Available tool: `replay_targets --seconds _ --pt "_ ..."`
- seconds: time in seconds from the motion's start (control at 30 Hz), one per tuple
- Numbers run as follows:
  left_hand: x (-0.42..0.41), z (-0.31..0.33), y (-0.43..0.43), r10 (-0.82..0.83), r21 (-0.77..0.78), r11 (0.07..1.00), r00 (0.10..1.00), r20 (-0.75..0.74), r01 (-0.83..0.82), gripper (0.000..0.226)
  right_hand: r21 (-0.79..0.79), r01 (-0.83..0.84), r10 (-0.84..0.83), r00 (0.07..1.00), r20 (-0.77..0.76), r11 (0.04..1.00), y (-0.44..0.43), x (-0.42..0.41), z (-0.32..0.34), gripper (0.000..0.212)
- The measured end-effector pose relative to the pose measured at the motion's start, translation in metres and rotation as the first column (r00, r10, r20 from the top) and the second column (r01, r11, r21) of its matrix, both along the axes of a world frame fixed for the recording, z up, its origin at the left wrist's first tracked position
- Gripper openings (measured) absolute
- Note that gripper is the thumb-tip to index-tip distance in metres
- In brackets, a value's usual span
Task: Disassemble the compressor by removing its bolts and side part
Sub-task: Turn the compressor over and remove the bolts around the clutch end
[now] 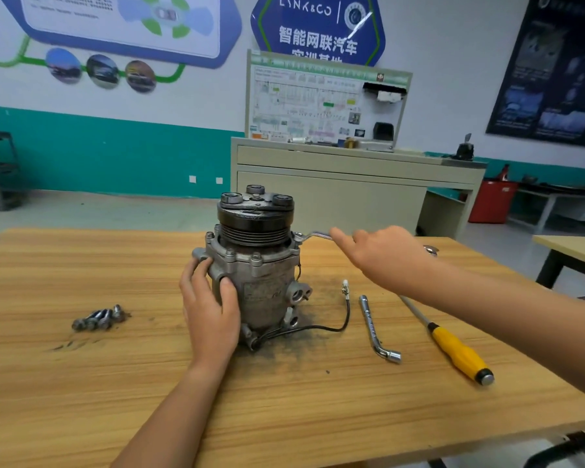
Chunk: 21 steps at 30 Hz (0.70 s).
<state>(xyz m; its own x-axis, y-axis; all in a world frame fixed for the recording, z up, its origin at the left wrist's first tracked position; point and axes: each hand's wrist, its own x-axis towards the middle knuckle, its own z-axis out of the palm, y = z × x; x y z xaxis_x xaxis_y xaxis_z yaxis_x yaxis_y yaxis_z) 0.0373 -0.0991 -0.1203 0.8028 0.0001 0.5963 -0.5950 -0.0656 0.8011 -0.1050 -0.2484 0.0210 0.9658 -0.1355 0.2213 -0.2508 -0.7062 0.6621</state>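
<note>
Hazard entry, my judgement: the compressor point(260, 285) stands tall on end at centre frame on the table point(81, 383), braced only by my left hand point(210, 312) laid flat-fingered on its lower-left flank. A hard push could tip or skid it, and the wrench point(313, 235) beyond could slip off the bolt head. Position entry: housing touches the left palm; wrench ring sits on the flange bolt point(298, 236) at the housing's upper right, handle against my right hand point(382, 258), fingers straight, unwrapped.
</note>
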Motion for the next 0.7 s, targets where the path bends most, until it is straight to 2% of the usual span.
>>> replay_targets --seconds 0.1,0.17,0.3,0.37,0.4,0.47,0.53,0.57,0.63,0.67,0.7 --pt "0.001 -0.001 0.0 0.005 -0.01 1.0 1.0 0.001 -0.005 0.054 0.026 -0.06 0.057 0.993 0.105 0.998 -0.027 0.01 -0.008 0.062" --pt "0.002 -0.001 0.0 0.017 -0.011 1.0 1.0 0.002 -0.017 0.053 0.04 -0.097 0.09 0.982 0.164 0.994 -0.038 0.024 -0.012 0.052" --pt "0.002 -0.002 0.002 0.0 0.007 1.0 1.0 0.012 0.0 0.054 0.128 -0.095 0.05 0.946 0.319 0.987 -0.038 0.056 -0.025 0.026" --pt "0.001 0.0 0.004 0.007 0.023 1.0 1.0 0.007 -0.008 0.057 0.249 -0.214 0.073 0.877 0.475 0.945 -0.04 0.062 -0.033 0.021" --pt "0.0 0.003 0.006 0.029 0.012 1.0 1.0 0.009 -0.029 0.057 0.341 -0.321 0.067 0.808 0.586 0.884 -0.041 0.062 -0.036 0.02" --pt "-0.007 0.014 0.009 0.071 -0.045 0.997 0.994 0.081 -0.067 0.056 0.505 -0.54 -0.065 0.637 0.768 0.673 -0.037 0.059 -0.041 0.018" --pt "-0.017 0.033 0.007 0.034 -0.039 0.999 0.949 0.312 -0.023 0.046 0.609 -0.671 -0.327 0.513 0.794 0.424 -0.028 0.06 -0.048 0.015" --pt "-0.022 0.044 0.004 -0.012 0.035 0.999 0.878 0.479 -0.005 0.038 0.663 -0.701 -0.477 0.503 0.72 0.261 -0.024 0.062 -0.052 0.018" --pt "-0.025 0.066 -0.006 -0.128 0.253 0.962 0.644 0.754 -0.105 0.025 0.732 -0.677 -0.674 0.578 0.46 -0.081 -0.015 0.064 -0.061 0.021" --pt "-0.023 0.077 -0.011 -0.199 0.359 0.91 0.539 0.818 -0.209 0.023 0.761 -0.623 -0.689 0.632 0.354 -0.181 -0.011 0.064 -0.07 0.022" --pt "-0.02 0.087 -0.015 -0.28 0.462 0.825 0.475 0.834 -0.325 0.023 0.794 -0.563 -0.675 0.68 0.287 -0.23 -0.007 0.063 -0.08 0.023"
